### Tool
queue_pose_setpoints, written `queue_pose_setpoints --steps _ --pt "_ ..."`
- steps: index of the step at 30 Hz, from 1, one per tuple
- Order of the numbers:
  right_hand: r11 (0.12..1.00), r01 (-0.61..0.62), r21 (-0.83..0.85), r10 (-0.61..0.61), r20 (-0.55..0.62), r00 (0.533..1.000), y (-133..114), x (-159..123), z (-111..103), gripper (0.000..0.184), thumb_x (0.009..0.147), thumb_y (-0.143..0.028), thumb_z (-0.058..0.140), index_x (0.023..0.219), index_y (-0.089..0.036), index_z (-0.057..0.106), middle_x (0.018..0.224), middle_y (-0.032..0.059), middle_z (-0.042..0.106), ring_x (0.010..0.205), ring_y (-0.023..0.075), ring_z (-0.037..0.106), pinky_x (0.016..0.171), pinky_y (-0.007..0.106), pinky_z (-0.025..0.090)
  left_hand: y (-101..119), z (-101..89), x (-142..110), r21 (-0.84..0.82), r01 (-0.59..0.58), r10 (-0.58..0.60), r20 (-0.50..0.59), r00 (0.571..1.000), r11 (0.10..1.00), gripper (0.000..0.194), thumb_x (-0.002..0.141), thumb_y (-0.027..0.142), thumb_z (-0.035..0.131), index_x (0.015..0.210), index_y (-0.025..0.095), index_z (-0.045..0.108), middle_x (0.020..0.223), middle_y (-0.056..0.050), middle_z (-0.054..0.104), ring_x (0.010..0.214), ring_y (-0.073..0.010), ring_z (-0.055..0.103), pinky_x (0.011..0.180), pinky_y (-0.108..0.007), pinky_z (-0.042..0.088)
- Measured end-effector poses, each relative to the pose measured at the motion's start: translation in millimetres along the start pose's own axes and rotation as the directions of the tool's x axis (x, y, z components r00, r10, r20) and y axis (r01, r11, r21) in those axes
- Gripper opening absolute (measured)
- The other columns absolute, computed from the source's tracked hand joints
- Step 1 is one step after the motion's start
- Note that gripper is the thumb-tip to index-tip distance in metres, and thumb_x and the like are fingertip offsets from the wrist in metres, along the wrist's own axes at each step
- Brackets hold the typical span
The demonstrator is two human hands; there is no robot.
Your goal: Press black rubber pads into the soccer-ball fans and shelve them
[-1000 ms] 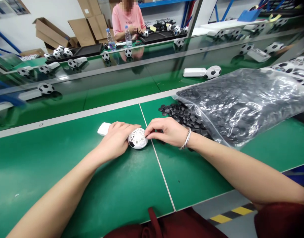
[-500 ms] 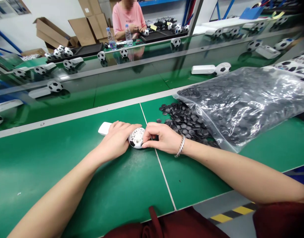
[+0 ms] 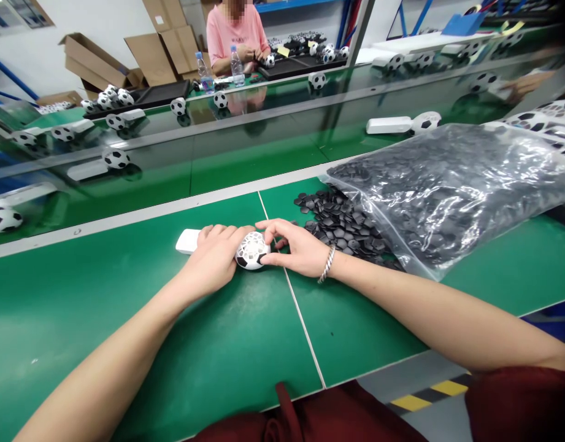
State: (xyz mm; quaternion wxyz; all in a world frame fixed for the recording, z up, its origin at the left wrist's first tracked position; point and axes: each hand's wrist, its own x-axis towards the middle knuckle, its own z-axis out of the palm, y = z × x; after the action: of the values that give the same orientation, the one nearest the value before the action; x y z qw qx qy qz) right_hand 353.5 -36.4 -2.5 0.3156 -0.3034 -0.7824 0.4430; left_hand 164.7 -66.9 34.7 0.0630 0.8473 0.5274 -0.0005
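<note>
My left hand (image 3: 214, 261) lies over a white plastic handle (image 3: 187, 241) and the left side of a white openwork ball shell (image 3: 252, 250), which has a black panel at its lower left. My right hand (image 3: 295, 245) grips the shell from the right, with fingers over its top and thumb near its lower right. Whether it also holds a small patch is hidden. Just right of that hand lies a loose pile of black hexagonal patches (image 3: 342, 224), spilling from a clear plastic bag (image 3: 443, 190) full of them.
Both hands work on a green bench (image 3: 126, 344) with a pale front-to-back seam. Beyond a raised rail, finished football-patterned units with white handles (image 3: 424, 123) stand on a farther bench. A co-worker (image 3: 236, 37) in a pink top works across it, near water bottles and black trays.
My right hand has slid left and wrapped further over the shell. The shell and handle have shifted slightly left, and the farther items have moved in view as my head turned.
</note>
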Motion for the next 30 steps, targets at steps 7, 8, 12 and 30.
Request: queue_pose_setpoints --steps 7,8,12,30 --pt "0.996 -0.070 0.060 0.070 0.001 0.998 2.8 3.9 2.7 0.032 0.067 -0.023 0.069 0.083 -0.019 0.041 0.103 0.0067 0.059 0.091 0.0178 0.056 0.060 0.026 0.045 3.1 2.5 0.4 0.003 0.005 -0.005 -0.014 1.000 1.000 0.055 0.071 0.003 0.035 0.123 0.017 0.043 0.102 -0.009 0.058 0.092 -0.0264 0.046 0.084 -0.046 0.034" --pt "0.994 -0.082 0.067 0.082 0.009 0.997 3.6 5.9 1.4 0.035 0.064 -0.024 0.071 0.083 -0.018 0.043 0.099 0.0057 0.059 0.088 0.0172 0.056 0.060 0.026 0.045 2.7 3.1 0.7 -0.012 -0.013 0.012 -0.028 1.000 1.000 0.054 0.072 0.003 0.035 0.123 0.017 0.043 0.102 -0.008 0.058 0.092 -0.0258 0.047 0.085 -0.046 0.034" --pt "0.991 -0.095 0.098 0.104 -0.092 0.990 7.6 14.9 -18.2 0.028 0.065 -0.027 0.070 0.080 -0.016 0.050 0.081 0.0011 0.059 0.076 0.0129 0.056 0.067 0.027 0.047 -3.4 6.6 4.0 -0.030 -0.114 0.111 -0.084 0.990 0.993 0.056 0.073 0.002 0.036 0.125 0.022 0.042 0.107 -0.005 0.059 0.103 -0.0247 0.044 0.097 -0.050 0.027" --pt "0.563 -0.102 -0.820 0.157 -0.016 0.988 10.8 12.5 -45.1 0.015 0.083 -0.021 0.055 0.087 -0.017 0.069 0.090 0.0097 0.064 0.089 0.0226 0.055 0.077 0.032 0.042 -2.6 10.2 2.6 -0.424 0.086 -0.160 -0.142 0.977 0.901 0.066 0.070 0.042 0.063 0.125 0.017 0.038 0.137 -0.013 0.035 0.135 -0.0304 0.011 0.107 -0.050 0.020"
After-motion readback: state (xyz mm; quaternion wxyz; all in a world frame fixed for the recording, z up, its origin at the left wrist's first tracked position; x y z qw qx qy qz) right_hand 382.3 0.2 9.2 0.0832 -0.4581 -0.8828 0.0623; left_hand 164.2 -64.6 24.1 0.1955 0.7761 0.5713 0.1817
